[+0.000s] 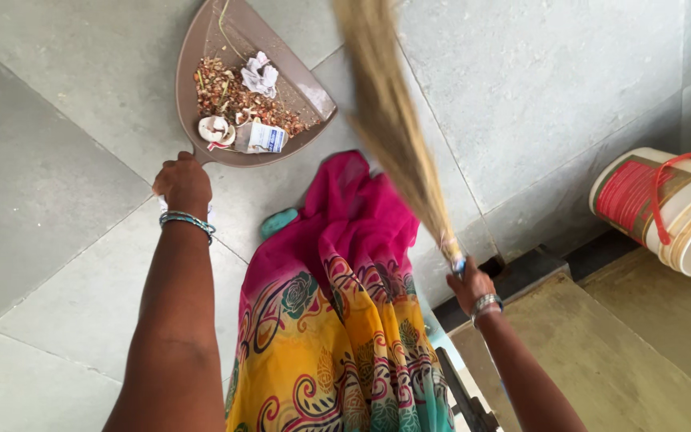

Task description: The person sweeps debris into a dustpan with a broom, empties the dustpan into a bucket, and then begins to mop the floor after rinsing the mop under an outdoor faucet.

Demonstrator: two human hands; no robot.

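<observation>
We note the left hand (183, 183) closed around the short handle of a brown, smooth plastic dustpan (307, 94), which sits with its flat blade toward the grey stone-tile floor (65, 104) ahead of the person's feet. The pan carries a loose heap of dry reddish-brown sweepings (229, 98), a crumpled white scrap of paper (260, 74), a small white printed sachet (266, 137) and a pale curled shell-like piece (216, 129). The right hand (471, 286) is clenched on the bound neck of a long, straw-coloured grass broom (389, 120), whose bristles fan upward across the view, blurred. We judge the main risk to be spillage: the load is light and unbound, and it lies close to the pan's open edge, so any tilt of the handle could scatter it back onto the tiles. The broom's soft tips could also flick debris out if they brush the heap. The loose pink and yellow patterned garment (337, 320) hangs near both tools and could snag either. A white plastic bucket with red bands and a red handle (669, 210) lies on its side to the right, well apart, beside a step down to a tan floor.
</observation>
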